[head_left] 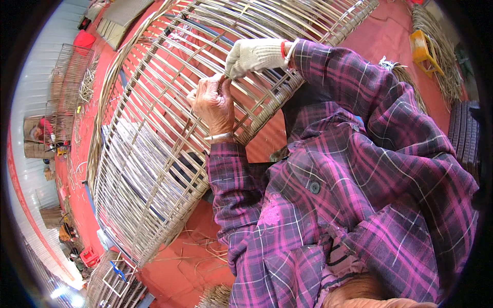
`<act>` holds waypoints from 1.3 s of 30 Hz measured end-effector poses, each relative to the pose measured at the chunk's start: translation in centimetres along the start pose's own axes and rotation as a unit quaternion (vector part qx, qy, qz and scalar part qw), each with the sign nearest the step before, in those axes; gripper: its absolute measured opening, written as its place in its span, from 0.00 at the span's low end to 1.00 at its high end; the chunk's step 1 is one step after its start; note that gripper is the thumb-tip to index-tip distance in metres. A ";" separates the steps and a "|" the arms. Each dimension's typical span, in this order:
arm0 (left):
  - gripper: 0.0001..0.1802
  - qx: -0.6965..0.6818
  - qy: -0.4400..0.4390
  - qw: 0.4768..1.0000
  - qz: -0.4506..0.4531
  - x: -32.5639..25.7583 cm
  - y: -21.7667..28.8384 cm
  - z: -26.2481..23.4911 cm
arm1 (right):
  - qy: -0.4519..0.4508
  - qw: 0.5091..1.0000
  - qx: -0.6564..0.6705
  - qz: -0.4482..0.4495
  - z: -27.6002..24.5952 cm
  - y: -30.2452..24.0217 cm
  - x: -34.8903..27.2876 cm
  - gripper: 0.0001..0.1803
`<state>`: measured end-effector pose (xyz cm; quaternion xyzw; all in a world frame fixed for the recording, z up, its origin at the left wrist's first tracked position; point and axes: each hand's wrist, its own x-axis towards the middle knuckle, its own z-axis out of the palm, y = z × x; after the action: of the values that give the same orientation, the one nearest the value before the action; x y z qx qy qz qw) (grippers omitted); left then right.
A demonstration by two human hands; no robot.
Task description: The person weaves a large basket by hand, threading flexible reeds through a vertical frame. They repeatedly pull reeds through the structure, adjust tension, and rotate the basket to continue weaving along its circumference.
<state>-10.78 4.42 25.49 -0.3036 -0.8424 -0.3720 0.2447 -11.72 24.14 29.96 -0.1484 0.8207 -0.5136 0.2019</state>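
I have my bare left grip and my right grip, in its off-white knitted cotton glove, fingertip to fingertip over a long, curved openwork panel of pale tan cane rods. Both are drawn in, thumb pressed toward fingers; whether a thin strand is pinched between them, I cannot tell. The step in hand looks like close finger work at one spot of the weave, and the next move seems to call for one steadying hold while the other tightens or tucks. The panel lies right beneath my fingertips, stretching from one o'clock round to seven, with its thick wrapped edge near at four o'clock. Beyond it, at six o'clock, shows the red floor.
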 end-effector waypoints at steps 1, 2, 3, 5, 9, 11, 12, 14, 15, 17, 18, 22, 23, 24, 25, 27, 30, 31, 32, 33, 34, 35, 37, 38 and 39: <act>0.09 0.013 0.003 1.000 0.011 0.1 -0.2 0.1 | 0.026 1.000 0.011 -0.006 -0.1 0.5 0.1 0.13; 0.09 0.024 0.012 0.999 0.031 0.0 -0.4 0.3 | 0.028 0.999 0.030 0.000 0.0 1.1 0.2 0.12; 0.11 0.028 -0.005 0.999 0.018 0.0 -0.6 0.4 | 0.030 0.999 0.029 0.003 0.0 1.5 0.1 0.12; 0.12 0.021 -0.018 1.000 -0.004 -0.2 -0.9 0.5 | 0.009 0.998 0.048 -0.045 -0.8 1.5 -0.6 0.11; 0.14 0.042 -0.020 0.999 0.005 -0.3 -0.8 0.0 | 0.127 0.985 -0.107 -0.045 -5.0 -1.6 -4.2 0.10; 0.13 0.053 0.023 0.998 0.032 0.1 -0.3 -0.2 | 0.169 0.980 -0.108 -0.010 -7.3 -3.3 -5.7 0.07; 0.13 0.050 0.023 0.998 0.012 0.5 0.1 -0.2 | 0.192 0.977 -0.079 -0.043 -7.7 -3.7 -6.1 0.05; 0.12 0.007 -0.006 1.000 0.030 1.7 1.1 0.5 | 0.163 0.977 -0.134 0.017 -6.2 -2.7 -7.1 0.11; 0.12 0.002 -0.026 0.998 0.063 2.1 2.0 1.2 | 0.166 0.982 -0.074 -0.057 -5.8 -2.0 -7.1 0.09; 0.13 -0.035 -0.071 0.995 0.063 3.4 3.4 2.1 | 0.121 0.985 0.009 -0.119 -4.7 0.0 -6.6 0.08; 0.13 -0.089 -0.120 0.989 0.022 3.9 4.0 2.1 | 0.157 0.976 -0.054 -0.142 -4.4 0.9 -6.4 0.08; 0.06 -0.189 -0.122 0.966 -0.124 4.3 5.1 0.0 | 0.171 0.981 0.067 -0.056 -3.2 1.9 -5.1 0.13; 0.06 -0.150 -0.121 0.973 -0.124 4.1 5.0 -0.7 | 0.217 0.971 0.087 -0.049 -2.3 1.5 -4.2 0.14; 0.05 -0.119 -0.126 0.974 -0.144 3.7 4.9 -1.4 | 0.230 0.970 0.052 -0.054 -1.8 1.2 -3.5 0.12; 0.05 -0.085 -0.116 0.979 -0.147 3.2 4.6 -2.2 | 0.213 0.971 -0.068 -0.089 -1.0 1.1 -3.0 0.11; 0.03 -0.011 -0.097 0.979 -0.180 2.5 4.2 -2.4 | 0.190 0.956 -0.214 -0.060 0.1 1.3 -1.9 0.09; 0.02 -0.052 -0.092 0.976 -0.189 1.7 4.0 -2.4 | 0.194 0.949 -0.248 -0.030 0.6 2.3 -0.7 0.13; 0.02 -0.068 -0.055 0.974 -0.211 1.5 4.0 -2.4 | 0.171 0.953 -0.249 -0.030 0.6 2.7 -0.5 0.16; 0.02 -0.093 -0.029 0.970 -0.223 1.4 4.0 -2.5 | 0.158 0.954 -0.252 -0.027 0.7 2.9 -0.3 0.20; 0.02 -0.128 0.006 0.965 -0.228 1.3 4.1 -2.4 | 0.155 0.956 -0.246 -0.027 0.7 3.1 -0.2 0.21; 0.02 -0.090 -0.036 0.969 -0.226 1.2 4.1 -2.3 | 0.142 0.954 -0.264 -0.009 0.7 3.1 -0.1 0.21; 0.02 -0.060 -0.073 0.971 -0.219 1.2 4.0 -2.0 | 0.134 0.951 -0.279 0.015 0.8 3.0 -0.1 0.21; 0.02 0.033 -0.142 0.970 -0.193 1.0 3.8 -1.0 | 0.110 0.948 -0.300 0.014 0.9 2.8 0.0 0.20; 0.02 0.073 -0.129 0.984 -0.102 0.9 3.6 -0.2 | 0.124 0.946 -0.301 -0.001 0.8 2.7 0.1 0.19; 0.02 0.061 -0.128 0.984 -0.107 0.8 3.3 0.6 | 0.108 0.952 -0.287 -0.017 0.7 2.6 0.2 0.18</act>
<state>-9.13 6.95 27.22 -0.2409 -0.9155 -0.3022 0.1119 -11.62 24.67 27.29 -0.1580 0.9477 -0.2722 0.0524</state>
